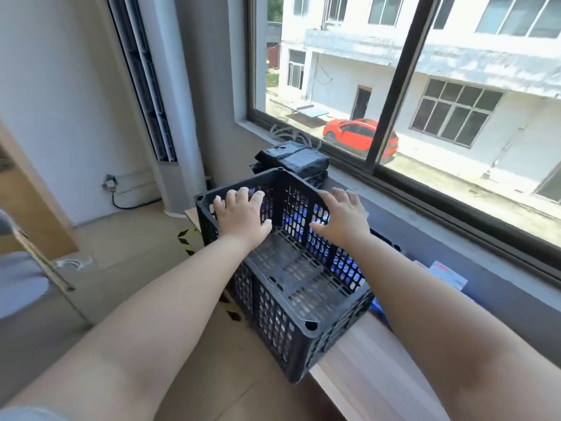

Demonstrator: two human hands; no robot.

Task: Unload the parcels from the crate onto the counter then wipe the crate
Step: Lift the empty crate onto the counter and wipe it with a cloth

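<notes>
A black crate (291, 275) with perforated walls stands on the light wooden table (373, 369) under the window (394, 86). It sits at the table's left edge, and its near corner hangs a little over that edge. Nothing shows inside the crate; only its slotted bottom is visible.

The left hand (241, 218) lies over the crate's far left rim. Its fingers (230, 197) are bent over the top of the rim, and the thumb points inward along the wall. The right hand (343, 217) is at the crate's window-side wall, near the top. Its fingers (329, 197) are straight and spread a little, with the palm turned down toward the wall. Whether the palm really touches the rim cannot be told.

The parcels (293, 161), wrapped in black plastic, lie in a small pile on the table just behind the crate's far corner, near the window frame. Something blue shines through the holes of the crate's right wall, but what it is cannot be told. A white card (447, 276) with a red mark lies on the table at the right, near the wall under the window.
</notes>
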